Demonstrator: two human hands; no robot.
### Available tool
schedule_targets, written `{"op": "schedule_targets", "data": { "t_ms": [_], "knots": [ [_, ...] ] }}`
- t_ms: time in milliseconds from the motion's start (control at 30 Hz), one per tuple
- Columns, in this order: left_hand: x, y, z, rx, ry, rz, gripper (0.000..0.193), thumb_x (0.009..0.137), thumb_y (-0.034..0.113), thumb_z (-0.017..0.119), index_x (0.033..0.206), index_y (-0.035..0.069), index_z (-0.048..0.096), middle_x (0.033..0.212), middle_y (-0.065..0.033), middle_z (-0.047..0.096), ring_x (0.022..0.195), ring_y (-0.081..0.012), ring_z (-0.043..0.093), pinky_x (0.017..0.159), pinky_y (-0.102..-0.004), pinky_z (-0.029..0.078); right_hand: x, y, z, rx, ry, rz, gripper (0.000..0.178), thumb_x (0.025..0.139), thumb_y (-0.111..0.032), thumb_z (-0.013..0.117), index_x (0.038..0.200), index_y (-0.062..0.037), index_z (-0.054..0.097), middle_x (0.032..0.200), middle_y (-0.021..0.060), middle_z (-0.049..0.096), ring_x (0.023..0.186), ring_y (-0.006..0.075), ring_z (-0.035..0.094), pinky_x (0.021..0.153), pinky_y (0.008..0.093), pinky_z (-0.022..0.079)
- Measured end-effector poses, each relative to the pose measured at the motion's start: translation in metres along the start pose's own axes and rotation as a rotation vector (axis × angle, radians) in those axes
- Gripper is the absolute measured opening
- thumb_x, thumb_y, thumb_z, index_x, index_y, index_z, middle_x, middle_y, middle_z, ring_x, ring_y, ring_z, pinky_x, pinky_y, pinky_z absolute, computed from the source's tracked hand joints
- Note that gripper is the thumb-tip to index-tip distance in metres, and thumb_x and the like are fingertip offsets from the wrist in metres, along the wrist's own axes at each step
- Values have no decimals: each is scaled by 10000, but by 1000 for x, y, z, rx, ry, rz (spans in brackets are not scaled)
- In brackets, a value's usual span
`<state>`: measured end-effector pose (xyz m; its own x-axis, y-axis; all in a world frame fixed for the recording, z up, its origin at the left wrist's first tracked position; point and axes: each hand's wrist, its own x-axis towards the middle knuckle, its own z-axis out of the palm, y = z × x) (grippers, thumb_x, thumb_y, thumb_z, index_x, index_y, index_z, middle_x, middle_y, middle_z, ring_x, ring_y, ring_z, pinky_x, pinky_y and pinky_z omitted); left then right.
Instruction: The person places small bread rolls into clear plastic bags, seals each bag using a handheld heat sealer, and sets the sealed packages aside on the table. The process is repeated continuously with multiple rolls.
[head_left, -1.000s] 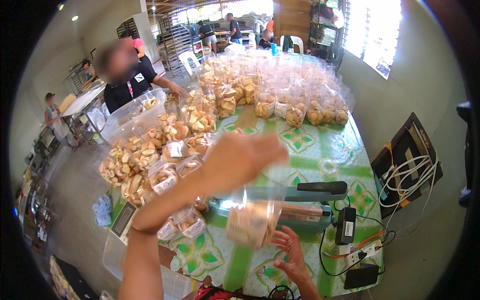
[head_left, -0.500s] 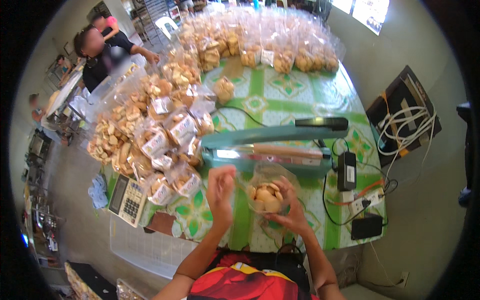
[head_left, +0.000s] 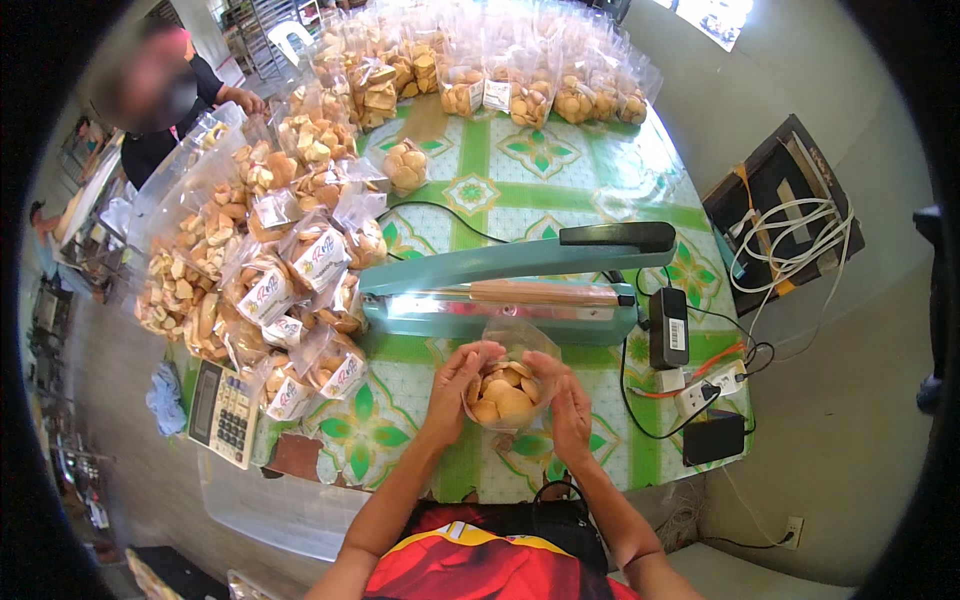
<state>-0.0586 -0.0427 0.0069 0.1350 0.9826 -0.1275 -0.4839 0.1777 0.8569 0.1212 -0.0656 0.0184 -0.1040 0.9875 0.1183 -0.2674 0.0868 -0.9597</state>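
Note:
A clear plastic bag of round golden biscuits (head_left: pixel 505 398) stands upright on the table close in front of me, its top uncrimped. My left hand (head_left: pixel 460 388) has its fingers closed at the bag's left side, near the upper edge. On the opposite side, my right hand (head_left: pixel 564 402) presses its slightly blurred fingers against the plastic. Just beyond the bag lies a teal hand sealer (head_left: pixel 520 268). Its long arm with a black handle is raised over the wooden-looking strip and metal bed.
Filled bags, some labelled, crowd the table's left (head_left: pixel 300 250) and far end (head_left: pixel 530 85). A calculator (head_left: pixel 223 412) lies at the near left. Right of the sealer are a black adapter (head_left: pixel 668 328), cords and a power strip (head_left: pixel 706 395). A person (head_left: pixel 160 90) stands at the far left.
My left hand has come down and right from the air to the bag's left side. My right hand has shifted along the bag's right side. The whole view has moved slightly.

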Motion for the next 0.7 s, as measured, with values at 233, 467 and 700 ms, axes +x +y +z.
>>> {"op": "schedule_targets", "data": {
  "t_ms": [233,467,700],
  "knots": [
    [6,4,-12,46,-130,-21,271,986,258,561,1154,66,651,1141,-12,648,981,-108,596,888,-261,468,2,-8,5,-135,-19,-159,299,952,-59,539,1240,2,590,1317,138,541,1225,236,502,1060,358,365],
    [3,-5,-9,-80,-127,55,252,976,225,583,1174,75,625,1113,-9,650,979,-91,597,878,-263,474,13,-5,13,-318,-85,-233,319,964,-95,531,1257,22,580,1326,139,537,1213,222,520,1040,339,392],
    [1,-2,11,-173,31,-48,324,1028,331,457,1154,69,600,1125,-46,640,1016,-122,605,909,-281,485,11,0,19,-271,9,-187,304,935,-33,549,1232,-3,610,1307,141,580,1207,249,541,1042,355,396]
  ]
}}
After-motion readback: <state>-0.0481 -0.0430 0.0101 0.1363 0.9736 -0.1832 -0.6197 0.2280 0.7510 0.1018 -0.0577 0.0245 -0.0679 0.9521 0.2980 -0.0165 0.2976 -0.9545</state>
